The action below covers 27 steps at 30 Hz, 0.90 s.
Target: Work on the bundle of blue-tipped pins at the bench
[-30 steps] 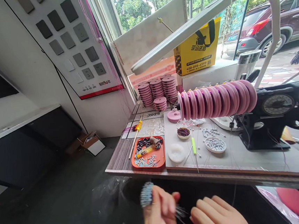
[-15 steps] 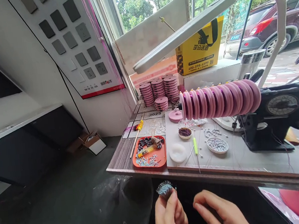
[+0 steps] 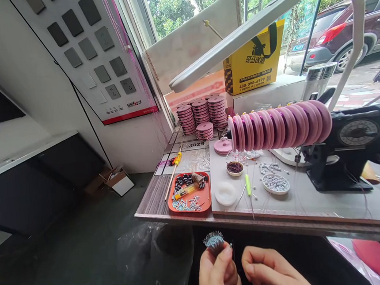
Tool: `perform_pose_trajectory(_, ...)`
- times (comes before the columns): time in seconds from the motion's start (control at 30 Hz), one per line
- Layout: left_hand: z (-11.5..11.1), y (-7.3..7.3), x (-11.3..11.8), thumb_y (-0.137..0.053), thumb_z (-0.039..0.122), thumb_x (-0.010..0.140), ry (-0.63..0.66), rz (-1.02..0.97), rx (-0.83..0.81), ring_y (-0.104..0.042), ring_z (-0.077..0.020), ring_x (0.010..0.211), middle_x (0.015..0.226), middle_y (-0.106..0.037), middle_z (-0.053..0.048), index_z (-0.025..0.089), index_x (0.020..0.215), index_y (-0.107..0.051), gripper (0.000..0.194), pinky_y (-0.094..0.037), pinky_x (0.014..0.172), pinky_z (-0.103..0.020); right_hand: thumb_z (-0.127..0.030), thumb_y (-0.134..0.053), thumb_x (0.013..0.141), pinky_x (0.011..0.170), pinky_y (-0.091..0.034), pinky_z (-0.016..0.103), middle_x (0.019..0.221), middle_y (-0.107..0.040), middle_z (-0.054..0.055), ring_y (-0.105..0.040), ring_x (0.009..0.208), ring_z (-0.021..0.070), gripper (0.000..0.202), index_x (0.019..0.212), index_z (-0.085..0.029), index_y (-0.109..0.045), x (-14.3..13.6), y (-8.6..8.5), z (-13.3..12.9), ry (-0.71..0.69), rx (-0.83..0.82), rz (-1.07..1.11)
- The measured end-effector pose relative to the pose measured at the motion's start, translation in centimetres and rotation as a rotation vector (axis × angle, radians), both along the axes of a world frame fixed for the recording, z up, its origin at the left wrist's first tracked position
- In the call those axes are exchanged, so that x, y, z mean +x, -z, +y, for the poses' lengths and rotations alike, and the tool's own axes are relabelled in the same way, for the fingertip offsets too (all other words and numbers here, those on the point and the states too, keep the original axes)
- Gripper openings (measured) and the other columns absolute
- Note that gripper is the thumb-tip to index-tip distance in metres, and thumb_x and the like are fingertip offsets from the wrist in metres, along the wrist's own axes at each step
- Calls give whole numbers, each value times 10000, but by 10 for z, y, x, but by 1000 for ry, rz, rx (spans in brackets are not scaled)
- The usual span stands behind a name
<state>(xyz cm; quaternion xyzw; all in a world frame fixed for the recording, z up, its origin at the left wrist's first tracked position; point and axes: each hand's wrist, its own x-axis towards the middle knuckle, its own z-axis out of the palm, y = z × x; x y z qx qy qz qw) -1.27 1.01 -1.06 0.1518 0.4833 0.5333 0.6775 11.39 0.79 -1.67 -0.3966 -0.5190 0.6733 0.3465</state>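
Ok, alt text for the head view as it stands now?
Left hand pinches a pale-blue-tipped bundle below the table edge, right hand beside it; on the table, an orange tray, bead dishes and pink spools.

Daylight entered through the window [image 3: 172, 11] at upper centre and right; the pavement [image 3: 344, 84] outside read pale, near washed out. The tabletop [image 3: 315, 202] was evenly lit, with soft, faint shadows. The floor [image 3: 85, 240] at lower left was dim, with weak glints on clear plastic [image 3: 142, 248]. Bag [image 3: 252, 61] lettering was legible. Fine tips of the blue bundle [image 3: 213, 239] merged, detail soft. Wide-angle stretch was noted toward the frame edges, strongest on the car [image 3: 360, 30].
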Motion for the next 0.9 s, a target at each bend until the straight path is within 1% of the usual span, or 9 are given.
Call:
perform_pose_trajectory(0.1, 0, -1, 0, -850, 422, 417, 20, 1, 16, -160, 18, 309, 343, -311, 141, 131, 613, -588, 438, -143, 335, -145, -365, -466, 751, 528, -260, 227, 564, -352, -57, -296, 544, 107, 232, 601, -207, -387, -1, 4, 1, -23, 10, 68)
perform_pose_trajectory(0.23, 0, -1, 0, -846, 429, 423, 47, 3, 23, -156, 17, 306, 340, -303, 144, 138, 611, -582, 435, -140, 333, -146, -363, -469, 718, 511, -234, 230, 548, -345, -59, -283, 525, 102, 221, 586, -209, -382, -2, 2, 2, -4, -13, 94)
perform_pose_trajectory(0.37, -2, -1, 0, -850, 446, 395, 51, 50, 27, -163, 17, 304, 331, -304, 140, 144, 596, -582, 451, -136, 336, -144, -432, -477, 731, 502, -223, 233, 539, -333, -65, -267, 514, 101, 281, 588, -211, -380, 0, -1, 5, 79, 10, 94)
perform_pose_trajectory(0.5, -5, 0, 0, -846, 466, 385, 11, 150, 58, -188, 14, 300, 327, -308, 129, 148, 582, -599, 448, -131, 339, -142, -489, -476, 761, 504, -226, 236, 565, -316, -65, -265, 534, 107, 334, 603, -212, -374, 4, -2, 6, 178, 37, 46)
perform_pose_trajectory(0.73, -4, 3, -1, -837, 482, 387, -15, 259, 108, -179, 19, 288, 323, -269, 129, 154, 537, -626, 418, -106, 333, -144, -521, -475, 784, 484, -275, 222, 555, -322, -64, -291, 525, 104, 377, 595, -209, -377, 5, -2, 2, 205, 52, -8)
perform_pose_trajectory(0.8, -5, 6, -3, -835, 479, 396, -29, 299, 138, -176, 16, 292, 332, -278, 123, 155, 536, -645, 400, -99, 328, -149, -460, -455, 831, 489, -348, 216, 565, -387, -54, -373, 516, 106, 320, 646, -200, -437, 7, 2, 0, 225, 124, -55)
perform_pose_trajectory(0.83, -5, 8, -4, -836, 471, 402, -39, 323, 155, -177, 12, 295, 335, -288, 118, 157, 538, -656, 387, -97, 325, -152, -404, -449, 855, 503, -393, 214, 605, -458, -39, -434, 521, 109, 247, 733, -192, -489, 8, 4, -1, 253, 210, -94)
perform_pose_trajectory(0.87, -6, 10, -4, -839, 458, 407, -48, 344, 170, -180, 8, 300, 339, -304, 112, 159, 541, -666, 370, -102, 321, -156, -339, -454, 869, 522, -434, 209, 682, -535, -17, -499, 543, 112, 164, 866, -189, -519, 9, 5, -2, 286, 338, -148)
perform_pose_trajectory(0.9, -6, 12, -4, -844, 438, 412, -53, 359, 181, -186, 3, 306, 342, -327, 105, 160, 548, -675, 353, -114, 318, -159, -280, -464, 872, 545, -464, 204, 779, -593, 9, -556, 581, 117, 165, 1005, -194, -510, 10, 6, -2, 326, 510, -217)
